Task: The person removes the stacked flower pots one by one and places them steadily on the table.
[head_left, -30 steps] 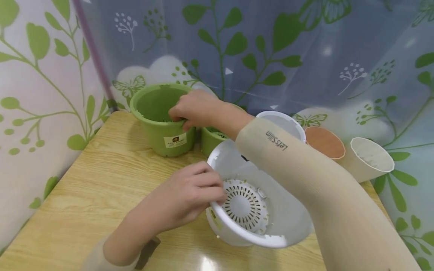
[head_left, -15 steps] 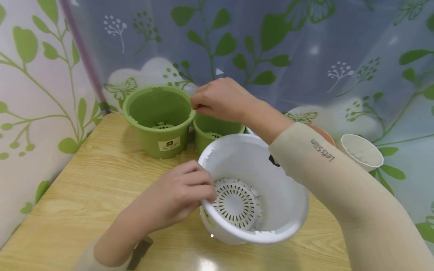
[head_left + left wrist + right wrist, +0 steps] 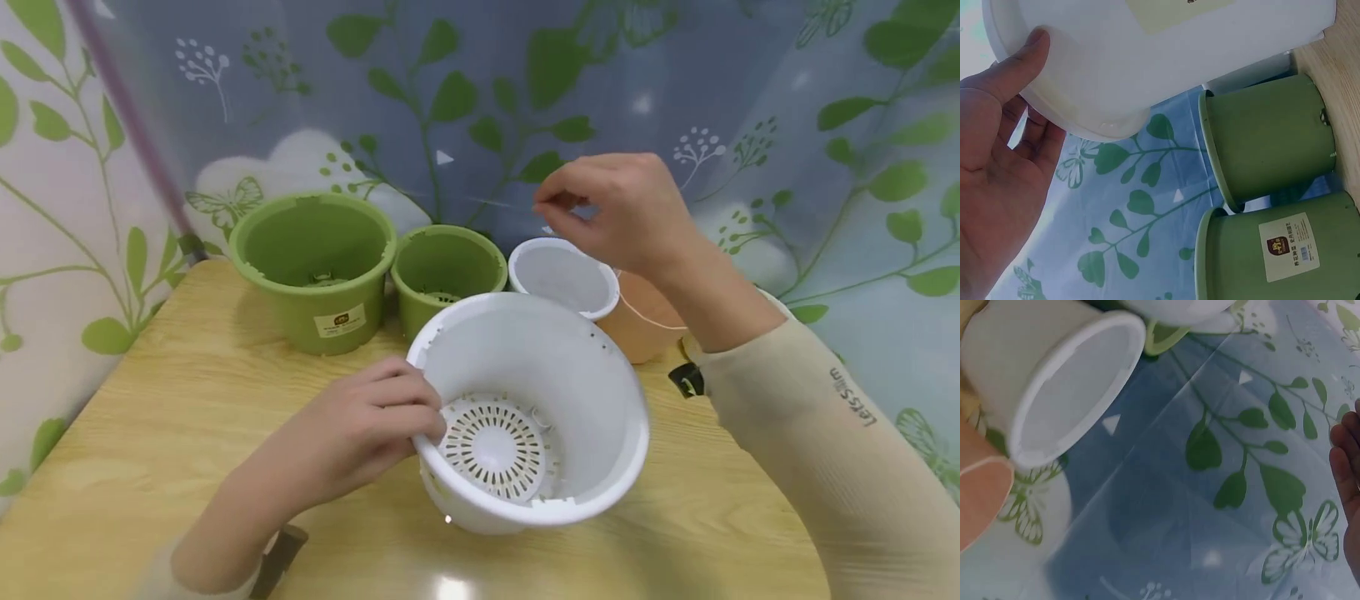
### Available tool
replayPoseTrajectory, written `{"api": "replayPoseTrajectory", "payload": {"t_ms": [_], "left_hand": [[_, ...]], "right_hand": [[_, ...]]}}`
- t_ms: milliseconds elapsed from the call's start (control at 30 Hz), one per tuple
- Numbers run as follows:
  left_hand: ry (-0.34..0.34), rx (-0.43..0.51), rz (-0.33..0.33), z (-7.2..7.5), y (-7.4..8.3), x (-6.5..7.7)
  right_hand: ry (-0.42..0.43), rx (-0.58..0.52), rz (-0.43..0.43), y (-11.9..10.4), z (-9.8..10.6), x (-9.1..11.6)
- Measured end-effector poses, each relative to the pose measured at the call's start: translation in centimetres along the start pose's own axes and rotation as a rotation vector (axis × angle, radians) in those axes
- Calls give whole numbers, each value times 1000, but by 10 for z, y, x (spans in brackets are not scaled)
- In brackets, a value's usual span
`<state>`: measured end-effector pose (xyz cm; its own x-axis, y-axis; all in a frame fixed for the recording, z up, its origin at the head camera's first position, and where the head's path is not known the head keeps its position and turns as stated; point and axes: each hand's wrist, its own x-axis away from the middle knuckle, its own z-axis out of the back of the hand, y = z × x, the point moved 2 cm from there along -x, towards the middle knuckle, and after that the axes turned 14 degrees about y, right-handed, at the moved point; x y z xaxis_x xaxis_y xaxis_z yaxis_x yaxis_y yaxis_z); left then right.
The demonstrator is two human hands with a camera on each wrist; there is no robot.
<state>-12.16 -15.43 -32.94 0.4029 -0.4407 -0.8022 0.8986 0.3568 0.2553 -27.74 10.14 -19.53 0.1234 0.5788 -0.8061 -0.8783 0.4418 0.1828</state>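
Observation:
A large white plastic pot (image 3: pixel 480 350) with a slotted bottom stands at the middle front, tilted toward me. My left hand (image 3: pixel 375 417) grips its left rim, fingers hooked over the edge inside. In the left wrist view the thumb (image 3: pixel 1027 61) lies along the outer wall. My right hand (image 3: pixel 622 204) hovers in the air above a smaller white pot (image 3: pixel 566 279), its fingers loosely bent toward the thumb with nothing visible between them. Only the edge of that hand shows in the right wrist view.
A large green pot (image 3: pixel 292 317) with a label and a smaller green pot (image 3: pixel 412 308) stand at the back left. An orange pot (image 3: pixel 645 321) is right of the small white one, partly behind my right arm. A patterned curtain (image 3: pixel 480 108) closes off the wooden table's (image 3: pixel 187 392) back.
My right hand has come up out of the large green pot and swung right, over the smaller white pot. The left hand keeps hold of the large white pot while the view shifts right.

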Motion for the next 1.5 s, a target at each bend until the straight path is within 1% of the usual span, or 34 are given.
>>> {"api": "replayPoseTrajectory", "payload": {"t_ms": [33,100,233,367,500,667,767,900,1133,1233,1367,1500], "left_hand": [[2,-2,0,0,0,0],[1,0,1,0,-1,0],[1,14,-1,-2,-1,-2],[14,25,-16,-2,-2,-1],[49,20,-48,6,-1,2],[90,-53,-82,24,-1,10],[96,-97,-95,32,-2,14],[112,-125,-103,42,-4,20],[138,-140,-79,59,-7,32],[143,-132,-75,66,-9,34],[162,-122,-80,74,-12,35],[169,-154,-60,84,-11,39]], "right_hand": [[0,10,-10,1,5,4],[28,7,-49,0,16,17],[135,-8,-129,-6,35,50],[223,-18,-177,-14,49,83],[275,-27,-242,-25,60,115],[297,-85,-299,-39,60,141],[296,-106,-310,-44,58,152],[297,-140,-315,-48,55,162],[270,-179,-346,-53,49,178],[260,-180,-363,-54,49,183],[267,-182,-374,-54,50,188],[263,-186,-381,-53,51,193]]}}
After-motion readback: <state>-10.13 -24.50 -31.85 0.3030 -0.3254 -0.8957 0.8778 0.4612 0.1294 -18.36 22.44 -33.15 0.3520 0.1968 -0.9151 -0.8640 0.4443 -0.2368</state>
